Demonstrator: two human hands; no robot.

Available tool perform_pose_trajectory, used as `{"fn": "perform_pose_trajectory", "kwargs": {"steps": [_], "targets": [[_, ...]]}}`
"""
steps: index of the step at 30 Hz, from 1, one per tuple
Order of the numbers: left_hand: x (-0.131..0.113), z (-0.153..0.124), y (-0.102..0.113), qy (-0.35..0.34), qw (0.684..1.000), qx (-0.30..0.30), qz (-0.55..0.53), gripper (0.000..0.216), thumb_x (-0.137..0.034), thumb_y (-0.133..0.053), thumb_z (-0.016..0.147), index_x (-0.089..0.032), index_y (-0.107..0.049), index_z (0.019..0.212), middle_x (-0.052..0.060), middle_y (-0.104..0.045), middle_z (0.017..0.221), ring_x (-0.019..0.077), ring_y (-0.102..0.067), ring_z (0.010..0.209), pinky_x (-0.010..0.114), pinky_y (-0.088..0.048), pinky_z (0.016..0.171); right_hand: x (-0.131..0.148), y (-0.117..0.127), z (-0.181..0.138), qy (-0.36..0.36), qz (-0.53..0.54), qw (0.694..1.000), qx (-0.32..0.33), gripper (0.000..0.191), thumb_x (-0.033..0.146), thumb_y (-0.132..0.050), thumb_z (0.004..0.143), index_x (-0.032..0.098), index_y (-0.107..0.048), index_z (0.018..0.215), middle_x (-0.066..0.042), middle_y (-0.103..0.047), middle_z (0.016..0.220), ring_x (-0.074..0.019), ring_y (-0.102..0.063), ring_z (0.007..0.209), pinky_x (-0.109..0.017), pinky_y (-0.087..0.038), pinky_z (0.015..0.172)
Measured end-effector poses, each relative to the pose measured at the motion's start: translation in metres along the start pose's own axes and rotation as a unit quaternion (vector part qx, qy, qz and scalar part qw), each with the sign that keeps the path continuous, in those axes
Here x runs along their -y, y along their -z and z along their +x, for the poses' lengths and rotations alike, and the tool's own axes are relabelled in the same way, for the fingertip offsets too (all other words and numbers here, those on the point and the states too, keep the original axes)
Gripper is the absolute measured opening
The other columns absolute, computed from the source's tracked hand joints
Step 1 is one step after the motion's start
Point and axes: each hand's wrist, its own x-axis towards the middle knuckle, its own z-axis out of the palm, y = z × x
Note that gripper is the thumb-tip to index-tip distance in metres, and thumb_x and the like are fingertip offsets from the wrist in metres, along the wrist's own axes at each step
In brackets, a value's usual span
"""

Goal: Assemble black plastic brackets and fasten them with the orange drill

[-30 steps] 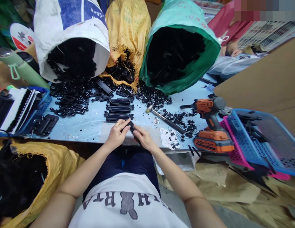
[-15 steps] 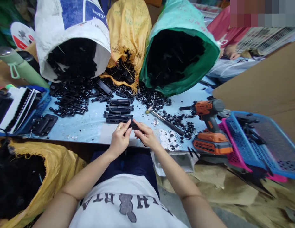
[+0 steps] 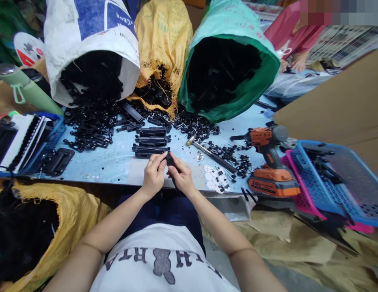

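Observation:
Between my two hands is a slim black plastic part (image 3: 169,159), held above the table's front edge. My left hand (image 3: 154,173) pinches its left side with thumb and forefinger. From the other side the fingers of my right hand (image 3: 182,173) close round it, hiding much of its lower end. Just beyond my fingers lies a row of long black plastic pieces (image 3: 152,140). To the right of my hands rest a hammer (image 3: 211,154) with a brass-coloured head, white discs (image 3: 217,178) and a heap of small black parts with metal pins (image 3: 234,156).
Three sacks of black parts stand behind: white (image 3: 130,48), yellow (image 3: 164,32), green (image 3: 231,24). An orange cordless drill (image 3: 269,160) and a blue basket (image 3: 335,178) are at right. A green bottle (image 3: 33,89) stands left. Across the table, another person's hands (image 3: 298,63) are visible.
The black part has turned more upright between my fingers, and my right hand has shifted slightly left and down. The other person's hand across the table has moved.

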Motion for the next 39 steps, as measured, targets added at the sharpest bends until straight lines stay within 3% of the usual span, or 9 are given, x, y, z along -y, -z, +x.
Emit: {"fn": "perform_pose_trajectory", "kwargs": {"steps": [3,7,14,19,23,27,29,35,39], "targets": [[0.001,-0.005,0.003,0.167,0.969,0.048,-0.178,0.037,-0.044,-0.049,0.087,-0.018,-0.055,0.113,0.007,-0.06,0.092,0.0136,-0.059,0.075,0.027,-0.05,0.066,-0.005,0.01,0.006,0.017,-0.005,1.0,0.008,0.049,0.044,-0.051,0.087,0.027,-0.048,0.133,-0.003,-0.055,0.09,-0.0091,-0.055,0.059,-0.025,-0.053,0.055],[-0.005,-0.004,0.015,0.374,0.83,0.193,-0.366,0.04,-0.048,-0.063,0.076,-0.015,-0.054,0.096,-0.001,-0.057,0.062,0.0067,-0.051,0.046,0.016,-0.039,0.042,-0.006,0.025,0.01,0.031,-0.018,0.999,-0.002,0.049,0.047,-0.047,0.088,0.026,-0.049,0.132,-0.004,-0.057,0.091,-0.0092,-0.054,0.055,-0.026,-0.051,0.052],[-0.004,0.004,0.027,0.476,0.768,0.265,-0.336,0.042,-0.049,-0.072,0.064,-0.013,-0.053,0.076,-0.002,-0.056,0.048,0.0022,-0.038,0.03,0.013,-0.018,0.029,-0.005,0.034,0.011,0.159,-0.156,0.974,0.027,0.056,0.048,-0.047,0.088,0.021,-0.041,0.137,-0.004,-0.057,0.079,-0.0147,-0.054,0.068,-0.028,-0.049,0.062],[-0.009,0.006,0.071,0.469,0.815,0.275,-0.201,0.037,-0.048,-0.068,0.069,-0.014,-0.054,0.069,-0.002,-0.053,0.039,0.0037,-0.037,0.026,0.013,-0.018,0.028,-0.014,0.086,0.003,0.256,-0.388,0.857,0.223,0.046,0.042,-0.048,0.089,0.024,-0.049,0.131,-0.007,-0.06,0.089,-0.0142,-0.056,0.072,-0.025,-0.045,0.063],[-0.02,0.01,0.105,0.433,0.869,0.21,-0.118,0.03,-0.047,-0.062,0.075,-0.017,-0.058,0.074,-0.001,-0.056,0.042,0.0083,-0.047,0.032,0.015,-0.03,0.03,-0.022,0.122,0.001,0.163,-0.522,0.807,0.224,0.045,0.047,-0.041,0.091,0.022,-0.054,0.127,-0.011,-0.062,0.093,-0.0171,-0.057,0.076,-0.028,-0.045,0.066],[-0.035,0.006,0.091,0.41,0.882,0.209,-0.103,0.027,-0.043,-0.064,0.074,-0.017,-0.06,0.081,-0.003,-0.057,0.046,0.008,-0.047,0.032,0.017,-0.033,0.032,0.001,0.092,0.006,0.074,-0.41,0.891,0.18,0.066,0.063,-0.041,0.084,0.021,-0.045,0.135,-0.016,-0.053,0.125,-0.0268,-0.054,0.104,-0.042,-0.045,0.086],[-0.043,-0.001,0.074,0.375,0.887,0.249,-0.103,0.027,-0.041,-0.066,0.073,-0.016,-0.06,0.08,-0.003,-0.056,0.046,0.0076,-0.048,0.033,0.017,-0.035,0.034,0.021,0.067,0.004,0.019,-0.222,0.949,0.222,0.071,0.067,-0.041,0.082,0.02,-0.044,0.135,-0.013,-0.062,0.11,-0.022,-0.059,0.093,-0.037,-0.049,0.08],[-0.044,-0.024,0.044,0.242,0.872,0.393,-0.163,0.03,-0.04,-0.073,0.067,-0.015,-0.062,0.08,0.0,-0.06,0.054,0.0126,-0.058,0.049,0.022,-0.045,0.045,0.058,0.039,-0.02,-0.199,0.108,0.903,0.365,0.052,0.063,-0.05,0.079,0.016,-0.067,0.097,-0.001,-0.061,0.054,-0.0122,-0.053,0.041,-0.024,-0.044,0.038],[-0.004,0.007,0.053,0.183,0.931,0.311,-0.058,0.031,-0.037,-0.061,0.079,-0.019,-0.061,0.104,0.008,-0.068,0.093,0.0196,-0.064,0.085,0.032,-0.052,0.074,0.069,0.106,-0.026,-0.088,-0.195,0.974,0.079,0.041,0.057,-0.055,0.079,0.022,-0.071,0.092,-0.008,-0.068,0.071,-0.0174,-0.059,0.049,-0.033,-0.048,0.046]]}}
